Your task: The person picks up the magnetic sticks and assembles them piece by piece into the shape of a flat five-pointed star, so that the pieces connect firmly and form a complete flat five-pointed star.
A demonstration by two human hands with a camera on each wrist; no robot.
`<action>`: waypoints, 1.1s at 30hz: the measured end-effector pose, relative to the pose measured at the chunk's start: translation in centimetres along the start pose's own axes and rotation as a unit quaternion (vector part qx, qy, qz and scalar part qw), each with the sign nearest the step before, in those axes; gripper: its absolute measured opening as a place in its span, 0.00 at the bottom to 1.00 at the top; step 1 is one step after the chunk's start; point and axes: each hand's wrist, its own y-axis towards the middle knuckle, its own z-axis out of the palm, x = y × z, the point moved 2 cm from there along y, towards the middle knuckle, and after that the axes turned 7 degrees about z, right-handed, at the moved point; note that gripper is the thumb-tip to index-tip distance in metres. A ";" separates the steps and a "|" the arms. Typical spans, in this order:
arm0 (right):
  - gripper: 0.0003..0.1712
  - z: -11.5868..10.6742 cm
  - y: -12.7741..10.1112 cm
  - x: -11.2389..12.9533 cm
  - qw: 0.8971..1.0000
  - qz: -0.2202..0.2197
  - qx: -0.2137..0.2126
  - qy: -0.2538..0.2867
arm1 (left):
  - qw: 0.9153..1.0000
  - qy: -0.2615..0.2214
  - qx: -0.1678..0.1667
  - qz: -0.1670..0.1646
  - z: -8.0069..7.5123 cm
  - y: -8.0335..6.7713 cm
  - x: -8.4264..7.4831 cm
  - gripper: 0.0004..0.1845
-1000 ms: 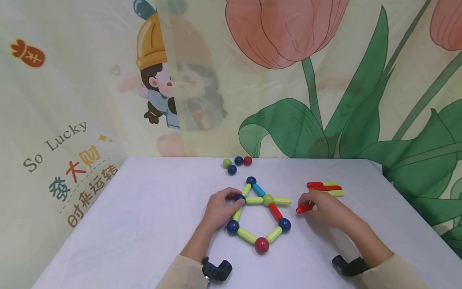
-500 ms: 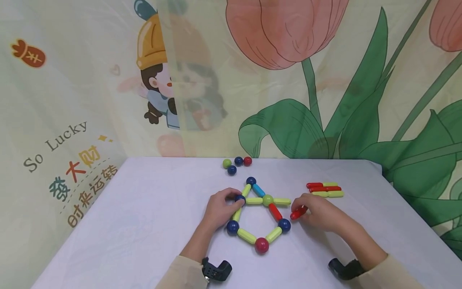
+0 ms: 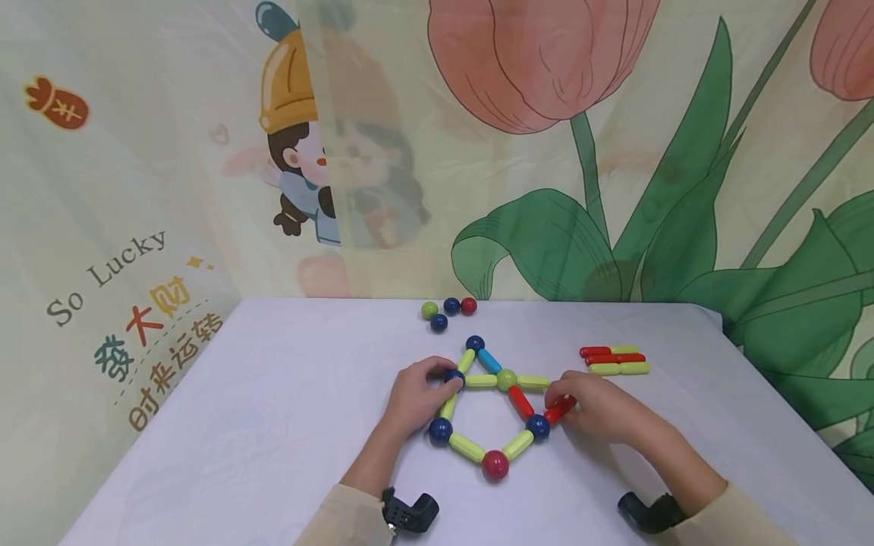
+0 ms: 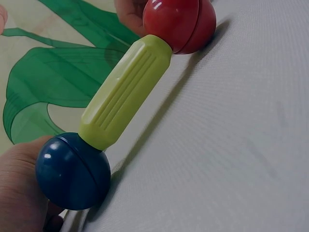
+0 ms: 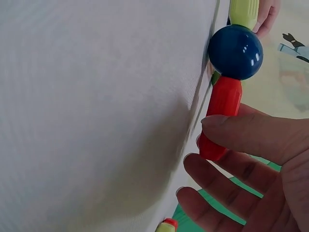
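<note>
A figure of coloured rods and balls lies on the white table, with a red ball (image 3: 495, 465) at its near corner and a green ball (image 3: 507, 379) on its far right side. My left hand (image 3: 418, 394) pinches the dark blue ball at the figure's upper left, partly covered by the fingers. Between thumb and fingers my right hand (image 3: 604, 406) pinches a red rod (image 5: 224, 99). In the right wrist view that rod's end meets a dark blue ball (image 5: 236, 52), the figure's right corner. A yellow-green rod (image 3: 533, 381) sticks out from the green ball towards the right fingers.
Several loose balls, among them a red ball (image 3: 468, 305) and a green ball (image 3: 429, 309), sit near the table's back edge. Beyond my right hand lie loose red and yellow-green rods (image 3: 620, 368) in rows. A printed curtain (image 3: 382, 152) hangs behind the table.
My right hand has moved left and slightly nearer with the red rod, bringing its end to the dark blue ball at the right corner. The left hand stays in place.
</note>
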 end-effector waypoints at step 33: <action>0.15 -4.1 5.0 2.9 0.992 -0.082 -0.052 0.084 | 1.000 -0.007 0.000 -0.001 0.0 -0.1 0.0 0.15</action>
